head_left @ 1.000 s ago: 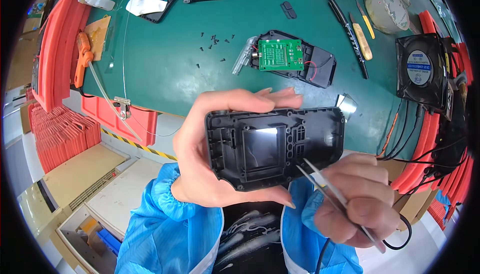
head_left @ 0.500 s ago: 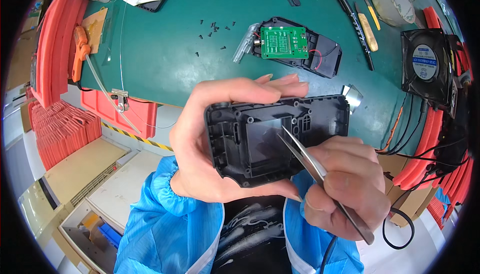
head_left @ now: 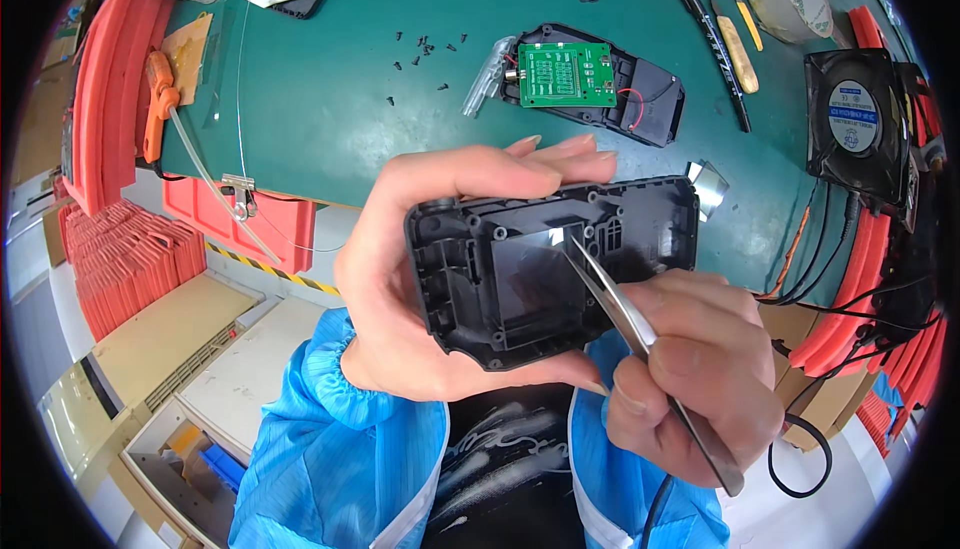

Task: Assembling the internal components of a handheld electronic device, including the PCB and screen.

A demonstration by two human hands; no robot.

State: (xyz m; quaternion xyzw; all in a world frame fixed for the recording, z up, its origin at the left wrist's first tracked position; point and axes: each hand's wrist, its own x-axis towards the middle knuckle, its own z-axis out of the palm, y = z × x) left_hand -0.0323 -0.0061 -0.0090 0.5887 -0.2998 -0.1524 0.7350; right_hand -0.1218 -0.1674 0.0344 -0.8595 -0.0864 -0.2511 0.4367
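Note:
My left hand (head_left: 400, 279) is closed round a black plastic housing half (head_left: 455, 324), held with its inside facing up above the bench's front edge. A clear window (head_left: 530, 284) fills the rectangular opening in the housing, and a bright glint shows at its upper edge. Pinched in my right hand (head_left: 690, 369) is a pair of metal tweezers (head_left: 632, 327). Their tips reach the upper right corner of the window; whether they grip anything there I cannot tell. Beyond the housing, another black shell (head_left: 650, 99) carries a green circuit board (head_left: 565, 76).
Small black screws (head_left: 425, 47) lie scattered on the green bench (head_left: 320, 109). A marker (head_left: 708, 44), a wooden-handled knife (head_left: 736, 54), a tape roll (head_left: 787, 1) and a fan (head_left: 855, 114) stand to the right. An orange glue gun (head_left: 160, 99) sits at the left edge, beside red foam (head_left: 110, 89).
The housing has tilted slightly, and a bright glint now shows at the window's upper edge. The tweezers' tips have shifted a little to the right.

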